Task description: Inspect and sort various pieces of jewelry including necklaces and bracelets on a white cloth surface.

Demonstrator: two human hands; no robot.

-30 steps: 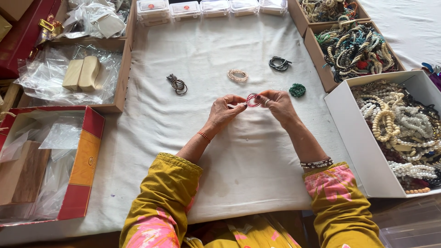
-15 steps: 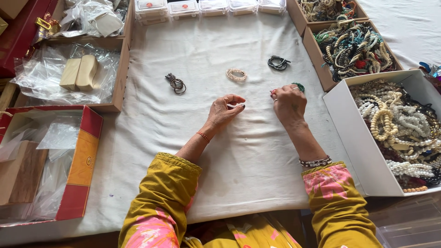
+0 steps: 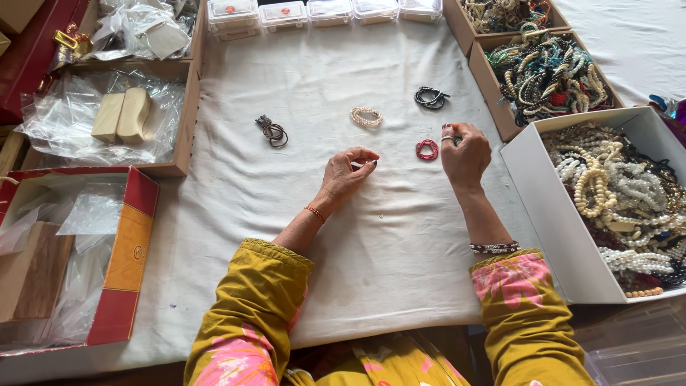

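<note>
Small red coiled bead bracelet (image 3: pixel 427 149) lies flat on the white cloth (image 3: pixel 321 214), just beside the right hand (image 3: pixel 466 154), fingers curled, holding nothing visible. Left hand (image 3: pixel 346 173) loosely pinched. White box (image 3: pixel 564 236) holds pale bead strands.

Our right hand (image 3: pixel 466 154) covers most of a green bracelet (image 3: pixel 456 140), so we see only a sliver of it. What our left hand (image 3: pixel 346 173) pinches is too small to tell, perhaps a thin thread. The top edge cuts off the clear plastic boxes (image 3: pixel 282 13); the right edge clips the white box of beaded bracelets (image 3: pixel 564 236).
</note>
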